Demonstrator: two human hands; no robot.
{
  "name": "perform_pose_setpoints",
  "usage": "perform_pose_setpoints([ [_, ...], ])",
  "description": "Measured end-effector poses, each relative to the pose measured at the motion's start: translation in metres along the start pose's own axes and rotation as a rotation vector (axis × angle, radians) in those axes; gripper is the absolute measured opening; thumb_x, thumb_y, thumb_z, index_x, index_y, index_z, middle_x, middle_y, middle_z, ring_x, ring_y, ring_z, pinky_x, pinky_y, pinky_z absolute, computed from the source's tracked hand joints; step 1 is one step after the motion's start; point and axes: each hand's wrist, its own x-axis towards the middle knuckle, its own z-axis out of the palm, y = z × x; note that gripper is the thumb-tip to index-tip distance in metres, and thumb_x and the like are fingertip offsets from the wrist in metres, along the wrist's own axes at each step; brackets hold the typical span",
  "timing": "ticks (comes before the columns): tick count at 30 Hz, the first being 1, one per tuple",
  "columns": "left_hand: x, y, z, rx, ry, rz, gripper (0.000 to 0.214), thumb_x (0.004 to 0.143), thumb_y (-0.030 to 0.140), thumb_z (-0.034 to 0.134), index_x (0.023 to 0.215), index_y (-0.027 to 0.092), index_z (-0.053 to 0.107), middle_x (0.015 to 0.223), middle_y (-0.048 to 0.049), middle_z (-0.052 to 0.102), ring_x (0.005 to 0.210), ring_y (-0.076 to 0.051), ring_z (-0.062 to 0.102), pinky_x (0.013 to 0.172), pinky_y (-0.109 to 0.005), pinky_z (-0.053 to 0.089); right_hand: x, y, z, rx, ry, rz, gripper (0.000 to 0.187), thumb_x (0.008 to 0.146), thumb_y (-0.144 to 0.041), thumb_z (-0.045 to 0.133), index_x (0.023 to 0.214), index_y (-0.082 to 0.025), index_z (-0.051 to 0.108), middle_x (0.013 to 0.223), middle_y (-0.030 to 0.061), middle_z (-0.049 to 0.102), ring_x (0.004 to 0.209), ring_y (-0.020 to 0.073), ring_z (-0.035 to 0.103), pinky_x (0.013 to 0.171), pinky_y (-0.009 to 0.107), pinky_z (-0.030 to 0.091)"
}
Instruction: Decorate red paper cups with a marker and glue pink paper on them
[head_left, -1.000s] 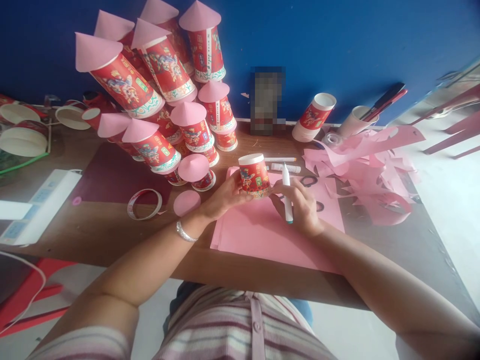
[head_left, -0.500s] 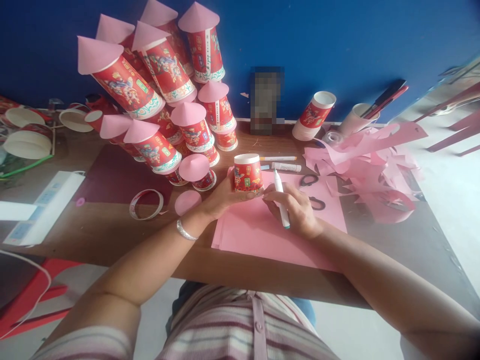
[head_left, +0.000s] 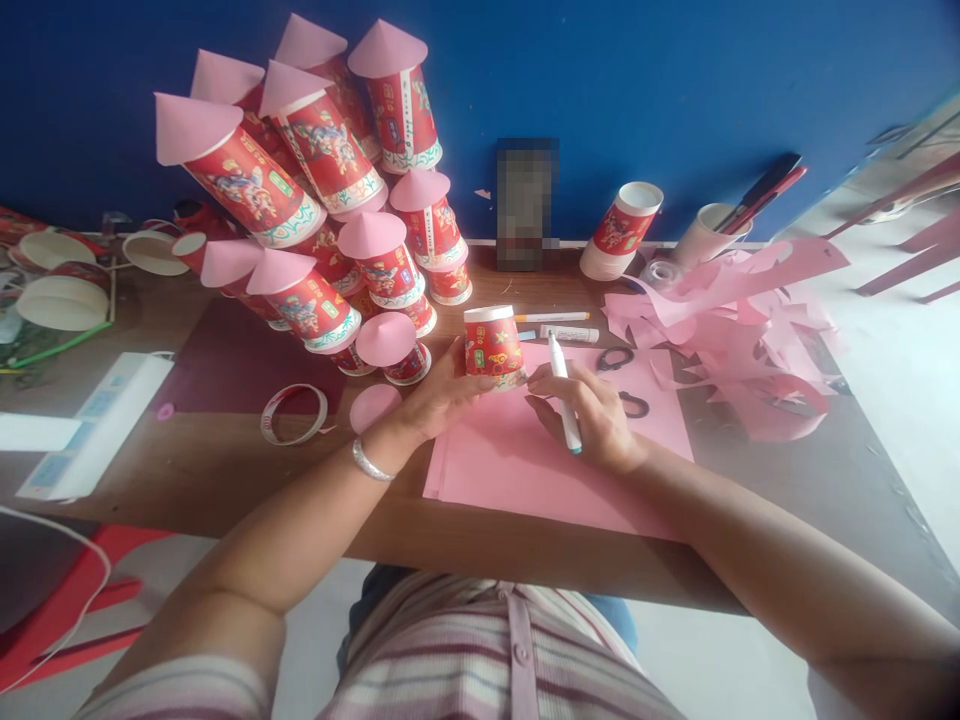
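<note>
Red paper cup (head_left: pixel 493 345) sits in the left hand (head_left: pixel 444 395) above the near part of the table, its narrower, white-edged end up, its glossy printed wall widening slightly toward the decorated lower rim. From my remote seat I see that hand curled partway round it, thumb along the lower front, the other fingers mostly hidden behind. A silvery bracelet (head_left: pixel 370 462) circles the wrist. The right hand (head_left: pixel 596 412) is bent closed around a smooth white marker (head_left: pixel 565 395), grey tip up, teal end down; I cannot tell whether its fingertips touch the cup.

Beneath them I have matte, flat pink paper (head_left: pixel 517 480), with the black loops of scissors (head_left: pixel 634 405) on it. Just beyond lie a slim pen (head_left: pixel 556 318) and a stubby white tube (head_left: pixel 570 333). Left of the hands I make out a pink disc (head_left: pixel 367 400) and a thin paper ring (head_left: pixel 289 441) on the wood-grained table (head_left: pixel 225 470).

Farther out, I count many red cup towers (head_left: pixel 326 140) wearing smooth pink cones, and, rightward, curling pink scraps (head_left: pixel 780 400) beside a roll of tape (head_left: pixel 661 275).
</note>
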Motion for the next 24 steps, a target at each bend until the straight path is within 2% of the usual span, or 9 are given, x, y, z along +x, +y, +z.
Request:
perform_pose_setpoints([
  [3,-0.0005,0.002,0.0019,-0.052,-0.01,-0.01,0.049,0.078,0.024,0.091,0.124,0.025,0.073,0.114,0.0009,0.082,0.114,-0.023,0.075,0.111,-0.041,0.053,0.0007,-0.0009,-0.0007,0.007,0.003,0.004,0.027,0.101,-0.009,0.065,0.118,-0.029,0.06,0.102,0.0052,0.078,0.08,0.0182,0.077,0.066,0.027,0.06],
  [8,-0.001,0.0044,0.0036,-0.05,0.012,-0.002,0.049,0.075,0.026,0.09,0.122,0.028,0.074,0.108,-0.0011,0.08,0.106,-0.025,0.076,0.109,-0.047,0.055,-0.0018,0.0017,0.0006,0.048,0.009,0.027,0.03,0.099,-0.01,0.068,0.122,-0.029,0.063,0.105,0.0044,0.079,0.083,0.0179,0.079,0.068,0.026,0.061],
  [12,-0.0016,0.0059,0.0043,-0.071,0.007,-0.006,0.045,0.074,0.021,0.087,0.118,0.025,0.075,0.105,-0.0021,0.079,0.102,-0.024,0.075,0.105,-0.045,0.056,-0.0035,0.0033,0.0012,0.044,0.014,0.033,0.027,0.101,-0.012,0.068,0.122,-0.028,0.064,0.103,0.0051,0.078,0.084,0.0183,0.079,0.068,0.027,0.061],
  [24,-0.0003,0.0,-0.003,-0.018,-0.034,0.04,0.039,0.08,0.024,0.084,0.118,0.024,0.077,0.11,-0.0053,0.08,0.107,-0.026,0.075,0.107,-0.047,0.056,-0.006,0.0042,0.0035,0.036,0.028,0.053,0.022,0.103,-0.013,0.064,0.12,-0.027,0.064,0.094,0.0028,0.078,0.075,0.0165,0.076,0.064,0.025,0.059],
])
